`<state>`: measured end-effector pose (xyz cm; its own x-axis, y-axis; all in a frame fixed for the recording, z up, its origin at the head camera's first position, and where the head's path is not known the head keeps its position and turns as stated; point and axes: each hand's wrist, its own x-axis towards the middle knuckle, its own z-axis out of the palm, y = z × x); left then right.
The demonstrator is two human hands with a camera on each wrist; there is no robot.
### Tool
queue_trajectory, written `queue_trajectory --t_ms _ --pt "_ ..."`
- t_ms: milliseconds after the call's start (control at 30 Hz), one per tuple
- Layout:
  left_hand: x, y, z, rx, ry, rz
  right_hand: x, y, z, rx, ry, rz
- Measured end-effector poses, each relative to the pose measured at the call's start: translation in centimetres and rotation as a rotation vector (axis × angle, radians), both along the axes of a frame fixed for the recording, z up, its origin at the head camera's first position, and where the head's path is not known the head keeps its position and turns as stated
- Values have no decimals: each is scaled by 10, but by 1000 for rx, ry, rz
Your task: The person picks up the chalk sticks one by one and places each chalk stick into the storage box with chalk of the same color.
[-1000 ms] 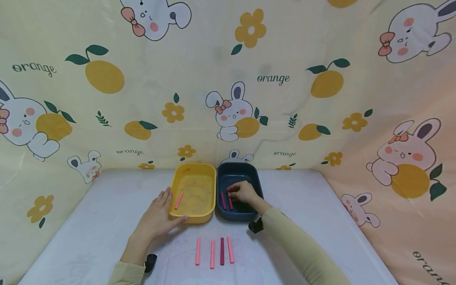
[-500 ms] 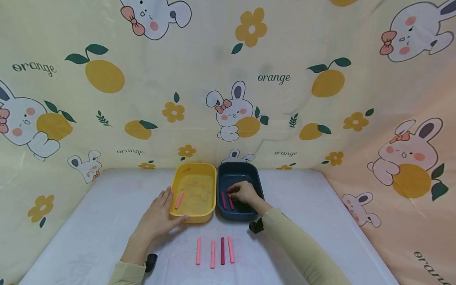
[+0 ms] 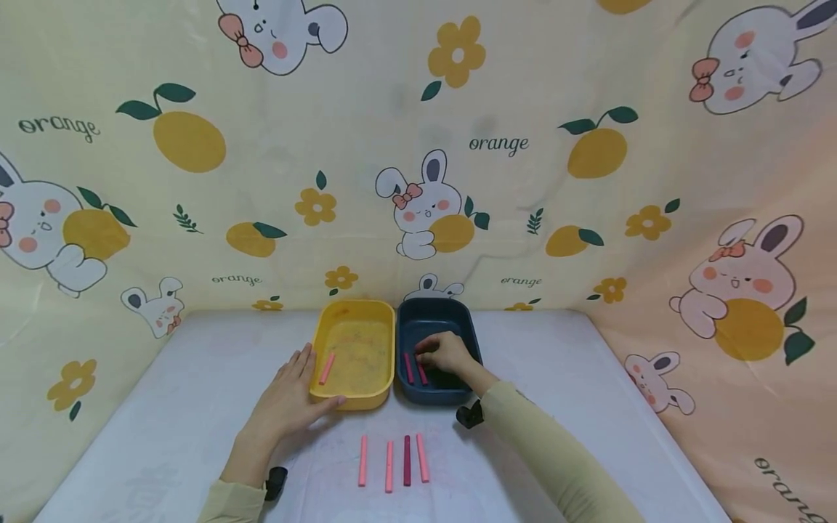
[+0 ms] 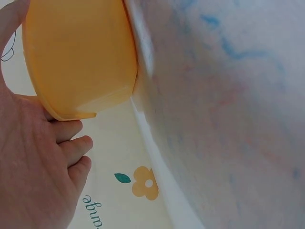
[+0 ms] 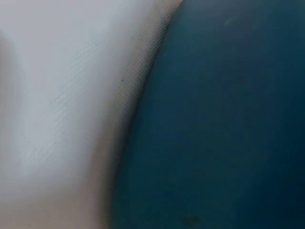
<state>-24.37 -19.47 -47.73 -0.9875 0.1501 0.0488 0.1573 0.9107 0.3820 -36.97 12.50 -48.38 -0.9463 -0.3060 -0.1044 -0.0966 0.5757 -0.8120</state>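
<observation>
In the head view my left hand (image 3: 286,396) rests against the left side and front corner of a yellow box (image 3: 382,402), fingers extended and thumb along its front. A light pink chalk stick (image 3: 327,369) lies inside that box. My right hand (image 3: 447,356) reaches into a dark blue box (image 3: 431,397) and pinches the upper end of a dark pink chalk stick (image 3: 423,375). Left of it in the same box lies another dark pink stick (image 3: 409,368). The left wrist view shows the yellow box's outer wall (image 4: 83,52); the right wrist view shows only the blue box's wall (image 5: 205,114).
Several chalk sticks lie in a row on the white table (image 3: 536,465) in front of the boxes: light pink ones (image 3: 362,461) and one dark pink one (image 3: 407,460). The two boxes stand side by side, close to the patterned backdrop (image 3: 353,116).
Both hands, the boxes and the chalk sticks hold their places; only the head view shifts slightly.
</observation>
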Motion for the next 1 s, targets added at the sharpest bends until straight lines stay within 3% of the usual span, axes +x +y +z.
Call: queue_trajectory --t_ms 433,1000 --pt "1 -1 0 1 -5 2 17 5 12 -55 113 -14" --pt "0 1 -2 -8 1 8 81 6 37 -193 211 -8"
